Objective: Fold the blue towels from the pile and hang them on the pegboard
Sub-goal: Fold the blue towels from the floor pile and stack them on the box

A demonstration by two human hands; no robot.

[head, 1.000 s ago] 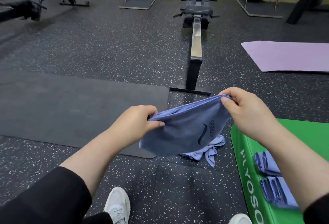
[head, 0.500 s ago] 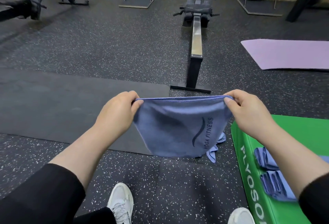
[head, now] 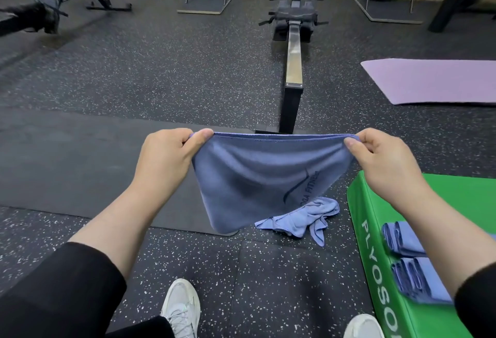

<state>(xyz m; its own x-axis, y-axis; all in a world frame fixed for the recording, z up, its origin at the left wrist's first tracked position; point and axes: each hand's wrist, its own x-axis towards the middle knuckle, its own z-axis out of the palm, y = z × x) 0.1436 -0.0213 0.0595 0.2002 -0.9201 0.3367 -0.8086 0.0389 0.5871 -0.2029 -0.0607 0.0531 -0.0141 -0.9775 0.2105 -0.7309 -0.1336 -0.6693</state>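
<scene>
Since the earlier frame the two hands have moved apart, and the blue towel point(head: 265, 176) is now stretched flat between them. The left hand point(head: 166, 157) pinches the top left corner and the right hand point(head: 383, 157) pinches the top right corner, thumbs toward the camera. The top edge runs level from left to right, so the long axis is horizontal; the towel hangs down in the air above the floor point(head: 161, 69), its printed logo turned sideways near the right side. Below it a crumpled towel point(head: 303, 217) lies on the floor, beside the left edge of the green plyo box point(head: 375, 243). Two folded towels point(head: 410, 257) rest on the box near that edge. Ahead, the floor is open up to the rowing machine point(head: 294, 55); a black mat point(head: 80, 163) lies left, a purple mat point(head: 434, 80) right.
</scene>
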